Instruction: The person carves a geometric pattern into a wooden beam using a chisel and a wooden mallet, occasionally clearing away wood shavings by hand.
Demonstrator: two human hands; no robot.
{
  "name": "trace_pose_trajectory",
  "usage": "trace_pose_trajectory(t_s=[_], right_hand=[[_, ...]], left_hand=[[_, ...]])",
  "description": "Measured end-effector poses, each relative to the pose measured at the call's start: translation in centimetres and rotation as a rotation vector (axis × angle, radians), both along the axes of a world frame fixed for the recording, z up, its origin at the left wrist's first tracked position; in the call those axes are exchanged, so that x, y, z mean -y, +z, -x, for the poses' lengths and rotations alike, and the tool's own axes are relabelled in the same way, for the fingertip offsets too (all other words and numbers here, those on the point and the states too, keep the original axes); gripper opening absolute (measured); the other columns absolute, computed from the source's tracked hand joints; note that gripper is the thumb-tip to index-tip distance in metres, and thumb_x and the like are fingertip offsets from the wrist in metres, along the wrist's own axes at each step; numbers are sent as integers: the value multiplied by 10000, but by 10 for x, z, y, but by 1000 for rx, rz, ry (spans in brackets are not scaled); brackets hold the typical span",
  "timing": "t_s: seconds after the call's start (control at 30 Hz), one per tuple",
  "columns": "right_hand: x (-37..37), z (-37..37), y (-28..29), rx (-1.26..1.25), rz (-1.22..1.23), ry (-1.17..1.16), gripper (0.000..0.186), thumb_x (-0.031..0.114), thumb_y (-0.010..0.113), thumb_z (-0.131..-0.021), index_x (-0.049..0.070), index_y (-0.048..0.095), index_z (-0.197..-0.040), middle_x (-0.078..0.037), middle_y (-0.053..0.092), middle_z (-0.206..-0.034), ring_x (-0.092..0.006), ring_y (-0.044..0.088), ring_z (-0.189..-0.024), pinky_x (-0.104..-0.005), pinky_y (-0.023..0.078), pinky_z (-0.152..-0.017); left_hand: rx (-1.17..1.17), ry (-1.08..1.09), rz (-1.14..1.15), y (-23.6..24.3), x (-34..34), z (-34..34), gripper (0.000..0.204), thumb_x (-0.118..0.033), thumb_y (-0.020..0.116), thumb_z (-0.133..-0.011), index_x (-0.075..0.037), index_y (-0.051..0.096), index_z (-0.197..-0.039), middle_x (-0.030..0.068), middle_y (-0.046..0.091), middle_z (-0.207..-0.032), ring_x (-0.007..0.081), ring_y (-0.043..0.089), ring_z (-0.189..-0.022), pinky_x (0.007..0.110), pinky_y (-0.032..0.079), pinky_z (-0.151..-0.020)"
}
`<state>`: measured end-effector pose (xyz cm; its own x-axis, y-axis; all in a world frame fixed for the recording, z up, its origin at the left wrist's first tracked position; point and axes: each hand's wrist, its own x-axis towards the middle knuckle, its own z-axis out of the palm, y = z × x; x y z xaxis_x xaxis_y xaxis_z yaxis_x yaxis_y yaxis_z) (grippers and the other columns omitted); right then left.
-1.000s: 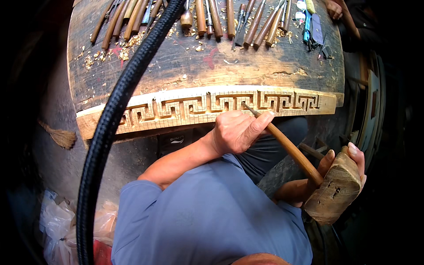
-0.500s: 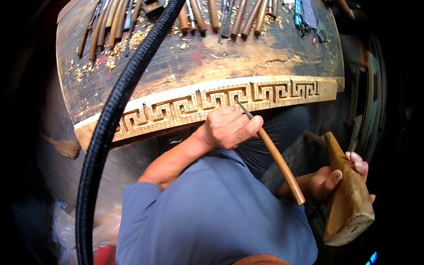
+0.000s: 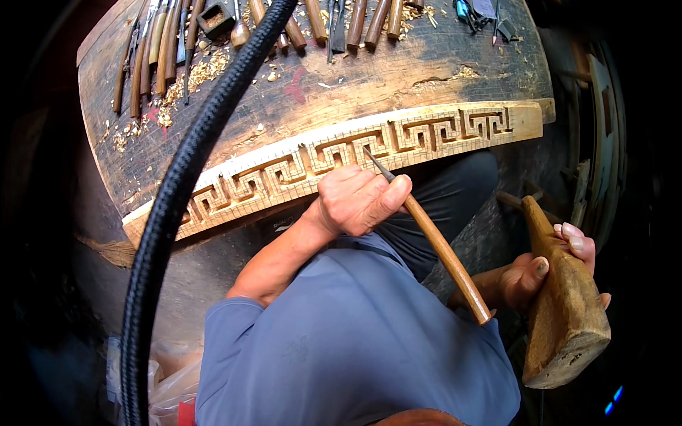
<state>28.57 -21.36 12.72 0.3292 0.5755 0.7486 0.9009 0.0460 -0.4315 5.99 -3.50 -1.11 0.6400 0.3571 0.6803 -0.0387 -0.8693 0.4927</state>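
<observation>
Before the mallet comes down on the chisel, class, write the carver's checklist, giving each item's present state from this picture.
1. Left hand wrapped around the chisel shaft: ok.
2. Chisel tip set on the carved key-pattern strip: ok, it meets the strip near its middle.
3. Right hand gripping the wooden mallet: ok.
4. Mallet in line with the chisel's handle end: not ok, it sits off to the right of it.
5. Strip fixed to the workbench: cannot tell, no clamp shows.
6. Spare carving tools away from the strip: ok, they lie along the bench's far edge.
</observation>
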Motion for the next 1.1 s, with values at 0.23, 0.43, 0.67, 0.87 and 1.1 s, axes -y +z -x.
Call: trace_pose_trajectory(t_s=[0.23,0.43,0.67,0.87,1.1], right_hand=[[1,5,-6,-50,-98,-13,1012,104,802,-934,243,205,-1739,-274,642,-1169,-382,682,-965,-531,651,-842],[2,10,-7,3,-196,9,971,123,820,-951,214,233,-1719,-260,645,-1178,-360,680,-989,-510,642,-879],[1,29,19,-64,188,-171,906,117,827,-955,79,291,-1684,-259,669,-1223,-353,689,-1082,-523,608,-981],[-22,17,31,-168,273,-265,865,111,833,-959,-36,340,-1654,-259,689,-1262,-346,697,-1161,-535,580,-1069],[-55,-13,34,9,-114,-134,803,105,829,-960,-123,377,-1583,-249,710,-1253,-335,736,-1090,-454,616,-1019]], left_hand=[[9,34,23,3,0,-4,418,-230,905,-972,-5,734,-1280,17,671,-706,169,637,-545,317,423,-497],[129,87,43,-5,3,-9,388,-219,853,-996,14,735,-1283,-14,532,-653,135,553,-519,318,384,-477],[80,92,68,1,2,-4,383,-217,864,-1012,26,732,-1277,44,722,-738,186,674,-556,324,470,-496],[47,127,137,4,2,-7,305,-117,809,-1021,32,746,-1280,78,741,-803,222,689,-580,358,495,-504],[139,181,173,15,-2,-19,264,-82,832,-985,24,770,-1219,78,677,-723,227,649,-535,359,478,-496]])
